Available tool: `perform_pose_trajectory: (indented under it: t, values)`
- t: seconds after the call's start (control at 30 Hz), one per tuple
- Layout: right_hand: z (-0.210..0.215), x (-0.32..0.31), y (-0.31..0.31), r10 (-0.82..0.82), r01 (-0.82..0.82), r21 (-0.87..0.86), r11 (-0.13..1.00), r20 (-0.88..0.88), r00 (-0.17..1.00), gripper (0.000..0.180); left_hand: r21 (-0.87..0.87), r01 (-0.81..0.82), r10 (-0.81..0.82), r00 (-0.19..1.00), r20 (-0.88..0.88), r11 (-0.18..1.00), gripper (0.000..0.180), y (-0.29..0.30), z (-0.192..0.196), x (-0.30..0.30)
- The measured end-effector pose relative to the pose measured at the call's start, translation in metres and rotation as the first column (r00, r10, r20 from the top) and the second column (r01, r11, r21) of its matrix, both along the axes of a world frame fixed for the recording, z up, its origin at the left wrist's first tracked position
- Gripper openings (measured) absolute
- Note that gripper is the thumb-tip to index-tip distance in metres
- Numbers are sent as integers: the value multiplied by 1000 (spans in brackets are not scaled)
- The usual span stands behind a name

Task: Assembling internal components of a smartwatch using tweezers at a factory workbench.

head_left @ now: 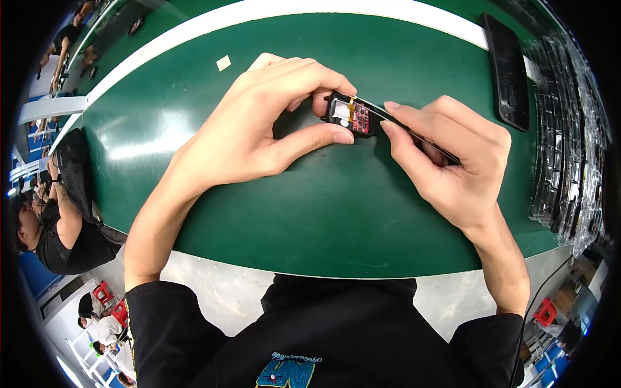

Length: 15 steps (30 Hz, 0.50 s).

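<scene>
Between the thumb and fingers of my left hand (pixel 275 119) sits a small black device housing (pixel 333 123), its inside facing up. A red circuit board (pixel 362 119), a silvery-white rectangular part and a yellow strip show inside it. My right hand (pixel 446 145) pinches a pair of slim dark tweezers (pixel 376 110) between thumb and fingers. Their tips reach the upper edge of the housing, beside the yellow strip. Whether the tips grip anything is too small to tell.
The green table (pixel 291 213) carries a small pale square (pixel 223 63) at the far left. To the right lie a black flat tray-like slab (pixel 506 71) and stacked clear plastic trays (pixel 559 142). A person in black (pixel 61 226) sits at the left.
</scene>
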State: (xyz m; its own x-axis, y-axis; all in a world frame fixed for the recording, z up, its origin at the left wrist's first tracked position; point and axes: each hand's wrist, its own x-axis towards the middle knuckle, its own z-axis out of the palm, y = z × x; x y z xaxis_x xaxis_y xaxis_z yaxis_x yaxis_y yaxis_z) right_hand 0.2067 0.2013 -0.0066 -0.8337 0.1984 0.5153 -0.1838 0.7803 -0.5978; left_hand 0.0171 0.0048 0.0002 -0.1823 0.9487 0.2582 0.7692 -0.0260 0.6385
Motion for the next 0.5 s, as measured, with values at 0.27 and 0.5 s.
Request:
perform_pose_trajectory:
  t: [0.27, 0.5]
  values:
    - [-3, -1, -1, 8, -7, 73, 997, -19, 1000, 23, -6, 5, -5, 1000, -1, 1000, 50, -1, -1, -4]
    - [-2, 0, 0, 51, -51, -17, 999, 29, 998, 20, -26, 55, -54, 997, 49, 998, 55, -3, 0, -11]
